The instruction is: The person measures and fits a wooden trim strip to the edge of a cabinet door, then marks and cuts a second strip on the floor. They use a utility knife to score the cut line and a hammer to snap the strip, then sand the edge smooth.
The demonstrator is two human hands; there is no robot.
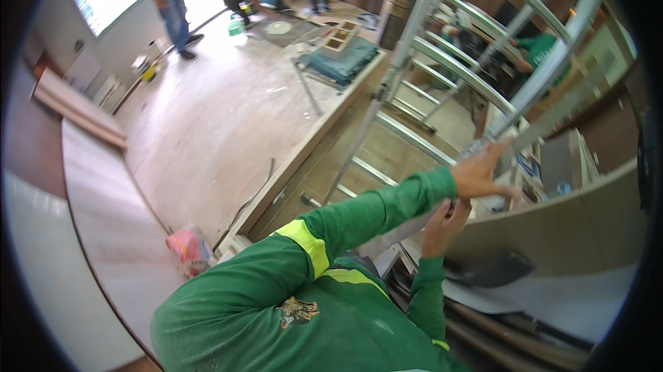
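My left hand reaches out past the ladder's foot end, thumb and fingers stretched apart. Just below it, my right hand is closed, fingers bent up around a small dark thing that I cannot make out. A long, pale grey strip slants past both hands, partly hidden by them and blurred; whether either hand touches it is unclear. Beyond my hands stands an aluminium stepladder, spread open. Both of my arms wear green sleeves, the left with a yellow band.
A curved counter with tools and scraps lies at the right. Another person in green crouches behind the ladder. More people are at the far left, near a blue-green folded sheet. A pink bag sits by the raised floor's edge.
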